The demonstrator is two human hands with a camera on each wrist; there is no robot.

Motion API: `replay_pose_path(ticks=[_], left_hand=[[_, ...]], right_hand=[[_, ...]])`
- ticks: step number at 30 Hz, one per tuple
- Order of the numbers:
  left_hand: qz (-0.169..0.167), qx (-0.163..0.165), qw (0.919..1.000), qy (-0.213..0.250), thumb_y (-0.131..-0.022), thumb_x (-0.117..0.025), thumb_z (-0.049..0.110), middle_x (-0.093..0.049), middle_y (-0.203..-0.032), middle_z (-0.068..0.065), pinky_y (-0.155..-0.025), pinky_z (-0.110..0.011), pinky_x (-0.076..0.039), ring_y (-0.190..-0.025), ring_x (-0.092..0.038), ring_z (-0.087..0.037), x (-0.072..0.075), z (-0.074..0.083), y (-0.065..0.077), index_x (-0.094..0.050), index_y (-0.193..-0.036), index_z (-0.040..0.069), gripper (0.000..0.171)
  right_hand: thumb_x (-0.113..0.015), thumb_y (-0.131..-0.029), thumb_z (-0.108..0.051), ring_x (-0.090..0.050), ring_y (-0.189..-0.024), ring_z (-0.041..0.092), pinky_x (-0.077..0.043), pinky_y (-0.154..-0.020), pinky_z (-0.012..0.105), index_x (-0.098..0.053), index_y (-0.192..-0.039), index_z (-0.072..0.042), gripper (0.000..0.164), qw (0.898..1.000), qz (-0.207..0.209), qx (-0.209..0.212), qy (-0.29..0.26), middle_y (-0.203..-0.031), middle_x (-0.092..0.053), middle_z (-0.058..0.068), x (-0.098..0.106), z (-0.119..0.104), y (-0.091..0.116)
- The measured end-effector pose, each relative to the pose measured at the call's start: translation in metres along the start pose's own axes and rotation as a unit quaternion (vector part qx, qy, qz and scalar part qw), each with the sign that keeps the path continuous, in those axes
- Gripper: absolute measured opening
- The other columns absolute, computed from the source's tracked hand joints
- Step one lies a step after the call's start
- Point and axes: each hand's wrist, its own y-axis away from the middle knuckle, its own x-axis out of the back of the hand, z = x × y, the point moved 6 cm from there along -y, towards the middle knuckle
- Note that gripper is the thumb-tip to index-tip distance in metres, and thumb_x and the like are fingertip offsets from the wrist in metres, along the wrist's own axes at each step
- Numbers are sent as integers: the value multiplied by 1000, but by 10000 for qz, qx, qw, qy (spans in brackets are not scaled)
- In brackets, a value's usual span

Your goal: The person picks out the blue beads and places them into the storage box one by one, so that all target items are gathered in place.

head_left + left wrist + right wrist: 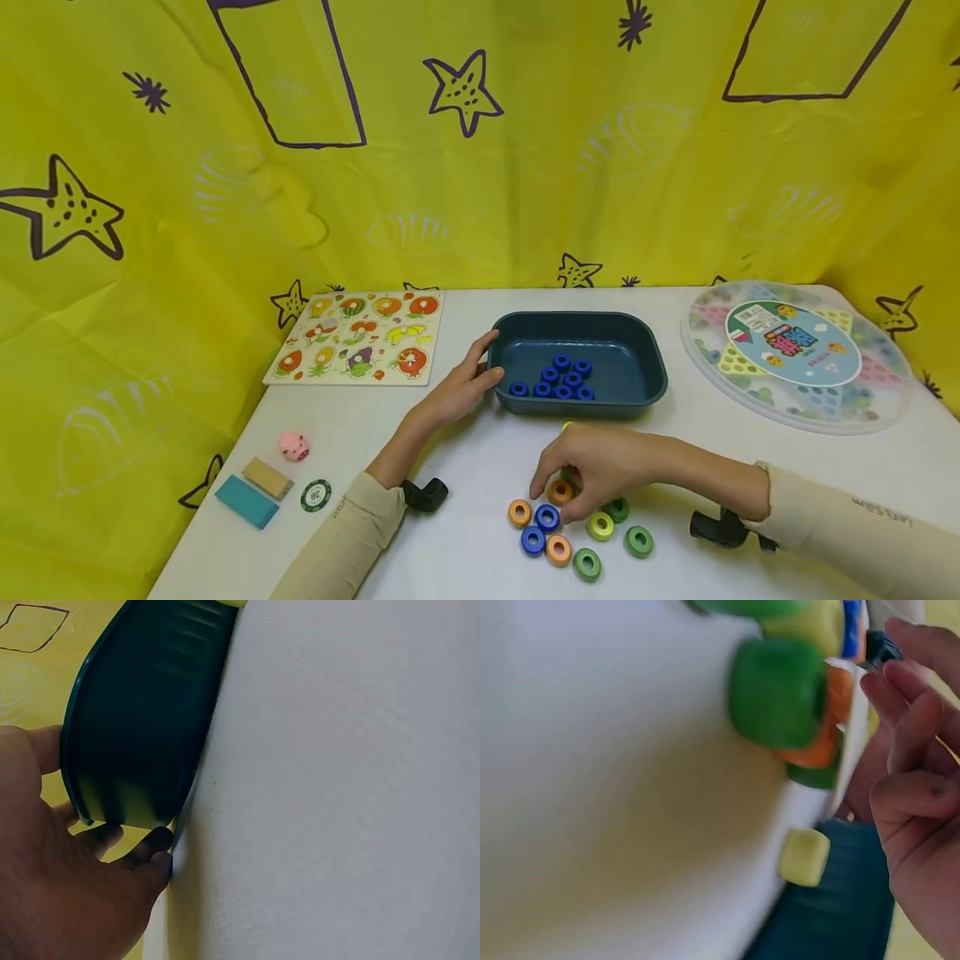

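Observation:
My left hand [459,390] holds the left end of a dark teal plastic tray [577,408], its fingers and thumb at the rim. Several blue ring beads [551,376] lie inside the tray, mostly toward its near side. Over a loose cluster of rings on the table hovers my right hand [603,462], thumb and forefinger curved and apart beside a blue ring [547,529]. Around it lie orange rings [558,561], green rings [639,552] and a yellow ring [600,536]. The right wrist view shows nothing between the fingers [922,727]; a yellow ring [804,857] lies near the tray.
On the left are a fruit puzzle board [360,342], a pink pig figure [293,446], a tan block [267,478], a teal block [247,501] and a round green-and-white chip [316,496]. A round clear game case [798,358] lies at the right. Yellow printed cloth [480,192] hangs behind.

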Motion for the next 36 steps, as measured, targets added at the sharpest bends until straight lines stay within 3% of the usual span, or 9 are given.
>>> replay_pose_path(ticks=[6, 20, 24, 30, 36], left_hand=[[136, 18, 9999, 6, -98, -43, 39, -8, -154, 2, -104, -43, -27, -133, -30, -28, -2, -23, -8, -10, -148, 35, 60], [247, 60, 9997, 6, -97, -44, 40, -11, -154, 5, -104, -42, -29, -132, -31, -26, -2, -23, -7, -12, -148, 36, 60], [224, 60, 9997, 15, -97, -43, 40, -10, -154, 5, -104, -43, -28, -133, -30, -27, -3, -23, -8, -12, -147, 38, 59], [205, 65, 9998, -1, -97, -43, 41, -10, -154, 4, -103, -44, -29, -133, -30, -28, -3, -22, -7, -11, -147, 39, 59], [106, 110, 9999, 17, -98, -43, 39, -8, -154, 3, -104, -43, -27, -133, -29, -27, -2, -24, -8, -9, -148, 37, 61]], right_hand=[[-74, -79, -31, -55, -83, -4, -46, -72, 18, -70, -108, -24, 30, 9997, 9, -219, -99, -100, -62, -21, -13, 7, 0], [-72, -80, -35, -54, -75, -4, -46, -65, 17, -70, -105, -27, 26, 9995, 72, -286, -110, -95, -62, -23, -13, 7, -1], [-71, -80, -38, -51, -60, -3, -44, -54, 17, -70, -105, -27, 28, 9991, 294, -289, -112, -87, -61, -23, 7, 3, 0], [-73, -80, -36, -48, -54, 2, -41, -48, 20, -69, -105, -27, 27, 9940, 1094, -13, 96, -78, -60, -17, 65, 0, -2], [-73, -79, -36, -47, -53, 10, -38, -46, 24, -70, -106, -26, 29, 9824, 1851, -256, 34, -68, -57, -8, 108, 36, -7]])
